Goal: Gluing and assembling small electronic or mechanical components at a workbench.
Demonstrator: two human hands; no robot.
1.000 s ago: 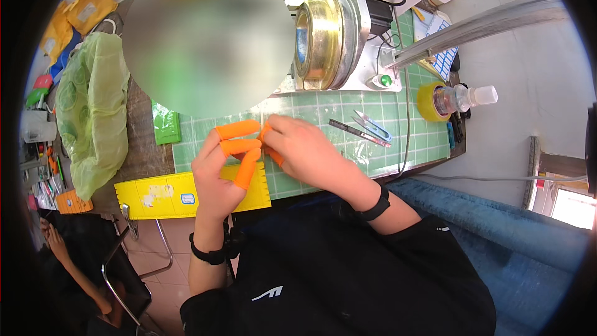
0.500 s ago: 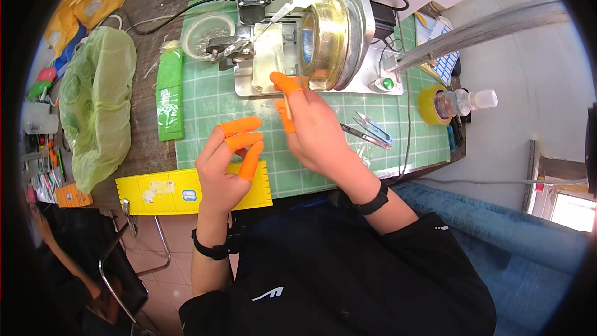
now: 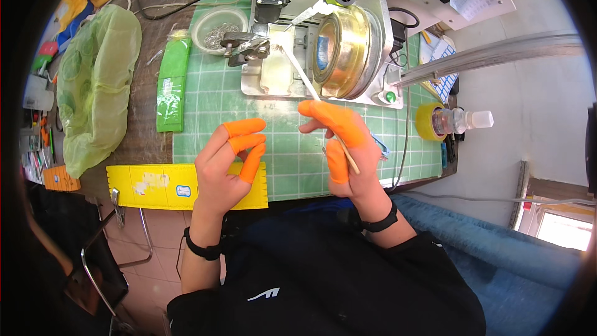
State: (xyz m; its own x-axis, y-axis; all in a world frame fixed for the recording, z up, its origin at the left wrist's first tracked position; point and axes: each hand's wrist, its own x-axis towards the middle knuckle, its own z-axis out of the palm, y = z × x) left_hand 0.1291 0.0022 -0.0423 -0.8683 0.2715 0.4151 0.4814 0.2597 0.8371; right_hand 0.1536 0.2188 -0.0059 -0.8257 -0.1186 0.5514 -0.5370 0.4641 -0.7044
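Note:
My right hand (image 3: 357, 149), orange cots on its fingers, is above the green mat's right half. Its fingers close round a thin tan stick (image 3: 353, 160). From its fingertips a narrow white length (image 3: 301, 74) reaches up to the metal jaws of a small machine (image 3: 252, 87); whether this and the stick are one piece I cannot tell. My left hand (image 3: 224, 162) hovers over a yellow strip (image 3: 143, 190). Its orange-capped thumb and a finger meet in a pinch; anything between them is too small to see. A pale block (image 3: 277, 78) sits on the machine, beside a big clear tape roll (image 3: 333, 56).
A bowl of metal bits (image 3: 217, 32) and a green packet (image 3: 173, 87) lie to the left, near a yellow-green bag (image 3: 99, 87). At right are yellow tape (image 3: 428, 121), a clear bottle (image 3: 463, 119) and partly hidden snips (image 3: 380, 146). A metal rail (image 3: 491, 56) slants overhead.
My right hand has drawn back from the machine, toward me and to the right, and turned. The white length now shows between it and the jaws. My left hand has kept its pose.

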